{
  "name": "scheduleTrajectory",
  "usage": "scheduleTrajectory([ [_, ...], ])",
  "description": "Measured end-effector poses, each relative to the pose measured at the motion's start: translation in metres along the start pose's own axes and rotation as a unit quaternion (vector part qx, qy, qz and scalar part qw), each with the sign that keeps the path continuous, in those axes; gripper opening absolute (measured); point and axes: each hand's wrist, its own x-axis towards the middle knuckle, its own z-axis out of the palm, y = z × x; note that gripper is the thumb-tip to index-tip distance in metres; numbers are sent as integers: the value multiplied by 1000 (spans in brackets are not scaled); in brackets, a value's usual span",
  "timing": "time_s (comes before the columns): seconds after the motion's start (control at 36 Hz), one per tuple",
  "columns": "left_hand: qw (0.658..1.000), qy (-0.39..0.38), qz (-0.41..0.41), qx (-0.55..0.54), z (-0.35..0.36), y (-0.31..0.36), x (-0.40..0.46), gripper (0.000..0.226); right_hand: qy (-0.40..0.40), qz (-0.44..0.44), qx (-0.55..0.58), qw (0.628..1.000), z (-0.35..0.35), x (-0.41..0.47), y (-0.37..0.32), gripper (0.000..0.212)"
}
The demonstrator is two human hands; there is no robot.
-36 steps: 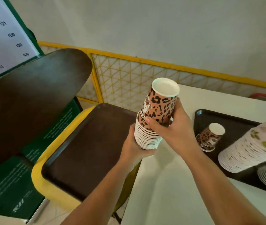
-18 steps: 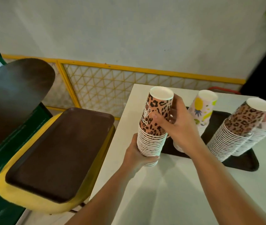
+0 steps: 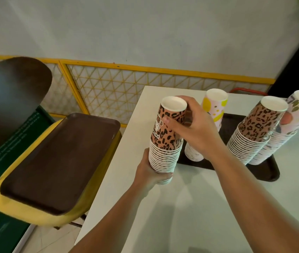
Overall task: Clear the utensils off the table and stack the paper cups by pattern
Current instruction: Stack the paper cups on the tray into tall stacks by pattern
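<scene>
An upside-down stack of leopard-print paper cups (image 3: 165, 152) is held just above the white table (image 3: 190, 207), near its left edge. My left hand (image 3: 149, 173) grips the stack's lower rims. My right hand (image 3: 195, 127) wraps the top cup. On the dark tray (image 3: 265, 171) behind stand a yellow-patterned cup stack (image 3: 215, 106), partly hidden by my right hand, a second leopard-print stack (image 3: 254, 132) and a leaf-patterned stack (image 3: 294, 117).
Left of the table a yellow chair holds an empty brown tray (image 3: 59, 161), with a dark chair back (image 3: 10, 99) beyond it. A yellow lattice railing (image 3: 108, 88) runs along the wall. A red item (image 3: 249, 90) shows at the table's far edge.
The view has swung right and down, so the tray with three cup stacks has come into sight. Both hands kept hold of the leopard stack, which now sits lower, over the table.
</scene>
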Motion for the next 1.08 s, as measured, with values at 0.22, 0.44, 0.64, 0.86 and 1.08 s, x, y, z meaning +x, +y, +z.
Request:
scheduleTrajectory([
  [0.22, 1000, -24, -1, 2, -11, 1, 20, 97, 31, 1, -55, 998, 9, 15, 1, 51],
  [0.44, 999, -49, 2, 18, -29, 2, 45, 87, 70, 24, -55, 996, 24, 35, 1, 50],
  [0.64, 997, -71, 7, 30, -39, 0, 63, 95, 107, 41, -30, 993, 34, 45, 4, 50],
  [0.86, 996, -87, -17, 20, -44, -5, 75, 98, 190, 47, -3, 981, 34, 62, -6, 44],
  [1.08, 997, -74, -34, -5, -53, -13, 91, 95, 347, -25, 38, 937, 10, 89, -14, 51],
])
